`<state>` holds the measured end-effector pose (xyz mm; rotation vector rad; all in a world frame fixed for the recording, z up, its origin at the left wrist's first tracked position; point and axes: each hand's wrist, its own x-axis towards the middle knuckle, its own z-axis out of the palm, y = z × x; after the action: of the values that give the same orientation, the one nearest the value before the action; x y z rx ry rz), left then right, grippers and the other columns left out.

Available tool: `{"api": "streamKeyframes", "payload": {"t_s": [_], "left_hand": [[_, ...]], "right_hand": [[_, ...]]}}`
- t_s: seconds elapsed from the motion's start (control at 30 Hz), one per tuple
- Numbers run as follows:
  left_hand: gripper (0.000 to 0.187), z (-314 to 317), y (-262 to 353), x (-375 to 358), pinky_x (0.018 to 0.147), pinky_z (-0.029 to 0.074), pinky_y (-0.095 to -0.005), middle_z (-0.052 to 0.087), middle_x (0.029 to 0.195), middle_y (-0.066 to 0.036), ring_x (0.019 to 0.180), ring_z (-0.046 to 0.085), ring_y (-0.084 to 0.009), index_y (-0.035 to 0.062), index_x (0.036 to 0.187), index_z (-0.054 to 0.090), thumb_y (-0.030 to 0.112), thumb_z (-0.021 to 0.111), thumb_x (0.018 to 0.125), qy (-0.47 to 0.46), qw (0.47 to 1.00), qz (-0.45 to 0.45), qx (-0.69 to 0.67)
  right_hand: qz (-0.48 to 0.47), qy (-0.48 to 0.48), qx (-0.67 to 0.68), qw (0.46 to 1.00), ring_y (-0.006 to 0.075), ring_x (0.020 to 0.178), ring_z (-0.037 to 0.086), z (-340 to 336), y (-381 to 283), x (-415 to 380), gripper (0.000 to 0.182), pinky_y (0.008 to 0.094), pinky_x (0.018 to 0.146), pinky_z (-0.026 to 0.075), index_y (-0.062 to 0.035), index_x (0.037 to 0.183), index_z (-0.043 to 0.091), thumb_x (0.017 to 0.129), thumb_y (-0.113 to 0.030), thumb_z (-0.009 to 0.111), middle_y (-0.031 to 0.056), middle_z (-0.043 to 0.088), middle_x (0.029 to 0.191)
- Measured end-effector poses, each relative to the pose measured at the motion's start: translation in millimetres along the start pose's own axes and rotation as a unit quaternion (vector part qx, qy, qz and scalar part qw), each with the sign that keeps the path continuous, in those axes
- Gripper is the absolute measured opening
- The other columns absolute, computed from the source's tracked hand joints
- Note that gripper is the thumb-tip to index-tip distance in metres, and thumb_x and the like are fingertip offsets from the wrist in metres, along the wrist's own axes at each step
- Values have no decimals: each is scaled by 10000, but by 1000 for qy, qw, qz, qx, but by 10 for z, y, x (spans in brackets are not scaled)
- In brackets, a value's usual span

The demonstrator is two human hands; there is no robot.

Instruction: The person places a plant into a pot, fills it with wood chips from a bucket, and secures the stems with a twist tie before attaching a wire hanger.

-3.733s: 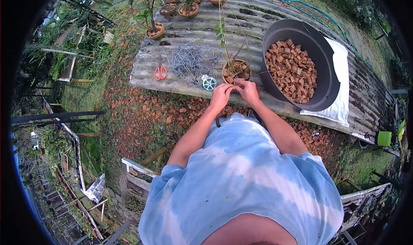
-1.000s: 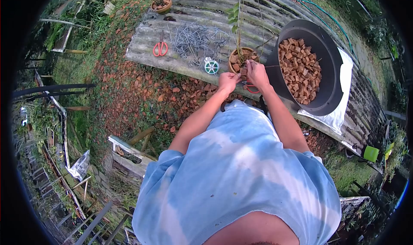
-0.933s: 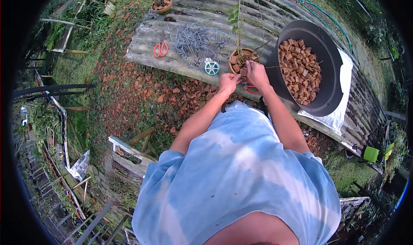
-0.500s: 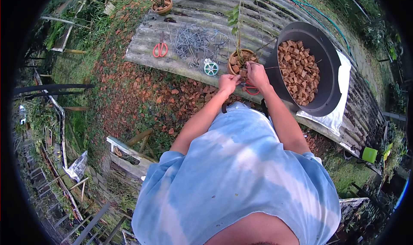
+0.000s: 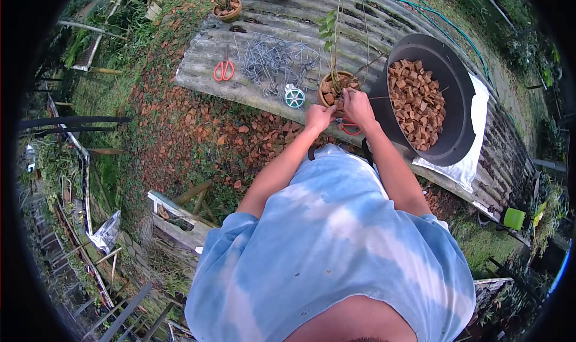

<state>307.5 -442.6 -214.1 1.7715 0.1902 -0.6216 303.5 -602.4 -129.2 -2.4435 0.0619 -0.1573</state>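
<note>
A clay pot (image 5: pixel 324 96) holding brown chunks and a tall leafy plant (image 5: pixel 328 30) stands near the front edge of the corrugated sheet. My left hand (image 5: pixel 319 117) is at the pot's near rim, fingers pinched together. Just to its right, my right hand (image 5: pixel 359 108) reaches over the pot with closed fingers near the plant's base. What either hand pinches is too small to make out. Red scissor handles (image 5: pixel 349 126) show below and between my hands; their blades are hidden. Left of the pot lies a green-rimmed spool of wire or tie (image 5: pixel 294 96).
A large black tub (image 5: pixel 459 117) of brown cubes stands at right, on a white sack (image 5: pixel 478 135). Bent metal wires (image 5: pixel 273 60) and other red-handled scissors (image 5: pixel 224 71) lie left on the corrugated sheet (image 5: pixel 198 63). More potted plants (image 5: pixel 228 11) stand at the back.
Both hands stay at the pot; the right hand has shifted very slightly down. The view has moved a little, and nothing else visibly differs.
</note>
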Motion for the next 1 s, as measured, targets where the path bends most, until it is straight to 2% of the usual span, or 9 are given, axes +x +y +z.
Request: {"api": "streamKeyframes", "payload": {"t_s": [0.07, 0.17, 0.23, 0.37, 0.67, 0.77, 0.87, 0.97, 1.0], "left_hand": [[371, 1, 39, 16, 651, 556, -331, 742, 674, -103, 637, 732, -184, -19, 767, 782, 326, 769, 904, 18, 995, 26, 98], [369, 35, -129, 104, 626, 552, -337, 739, 671, -113, 622, 730, -182, -38, 765, 773, 304, 773, 905, 25, 999, 36, 15], [377, 37, -98, 93, 624, 551, -335, 735, 662, -107, 613, 726, -180, -48, 765, 769, 302, 775, 905, 28, 999, 16, -4], [419, 5, 53, -53, 613, 546, -323, 723, 640, -91, 590, 718, -172, -79, 741, 749, 303, 774, 912, 16, 995, -14, -96], [476, 4, -203, 245, 613, 549, -316, 709, 616, -92, 576, 714, -172, -32, 660, 728, 372, 776, 908, -8, 1000, -28, -5], [403, -96, 59, 78, 564, 577, -288, 680, 686, -72, 630, 699, -140, -81, 757, 711, 270, 759, 949, -17, 998, -21, 50], [419, -117, 57, 125, 549, 568, -287, 661, 643, -63, 588, 678, -128, -60, 725, 700, 297, 782, 928, -12, 995, -8, 103], [439, -176, 23, 170, 540, 558, -289, 665, 645, -61, 573, 671, -130, -51, 702, 689, 321, 804, 904, -18, 992, 14, 123], [462, -191, 30, 168, 575, 553, -318, 680, 636, -78, 573, 676, -169, -33, 685, 705, 374, 803, 881, -18, 990, 24, 136]], "right_hand": [[2, -6, 8, 1000, 480, 830, 647, -9, -14, 8, 292, 537, 735, 513, 70, 914, 692, 1012, -161, 542, 294, 670, 847], [19, -23, 17, 999, 486, 838, 644, -55, -87, 0, 284, 546, 745, 511, 59, 927, 688, 1011, -168, 539, 300, 667, 850], [22, -40, 18, 999, 492, 861, 647, -42, -71, 3, 272, 561, 774, 517, 44, 935, 683, 1005, -175, 538, 309, 666, 861], [8, -24, 14, 1000, 495, 849, 632, -14, -34, 70, 281, 550, 744, 503, 59, 933, 688, 1011, -168, 541, 299, 657, 842], [64, -6, 5, 998, 491, 879, 636, 33, -90, 16, 272, 533, 763, 508, 43, 972, 692, 1005, -198, 571, 287, 670, 876], [28, 42, 54, 997, 475, 912, 640, 17, -135, -57, 263, 520, 769, 506, 38, 993, 681, 1008, -204, 579, 279, 673, 937], [18, 87, 68, 994, 458, 945, 641, -94, -279, -116, 247, 503, 787, 511, 28, 1041, 676, 1014, -194, 571, 266, 666, 996], [6, 85, 66, 994, 457, 914, 637, -80, -236, -124, 240, 499, 781, 513, 19, 1044, 676, 1023, -186, 553, 251, 659, 967], [7, 88, 75, 993, 458, 902, 635, -63, -222, -129, 233, 498, 775, 512, 19, 1047, 673, 1022, -179, 552, 248, 657, 956]]}}
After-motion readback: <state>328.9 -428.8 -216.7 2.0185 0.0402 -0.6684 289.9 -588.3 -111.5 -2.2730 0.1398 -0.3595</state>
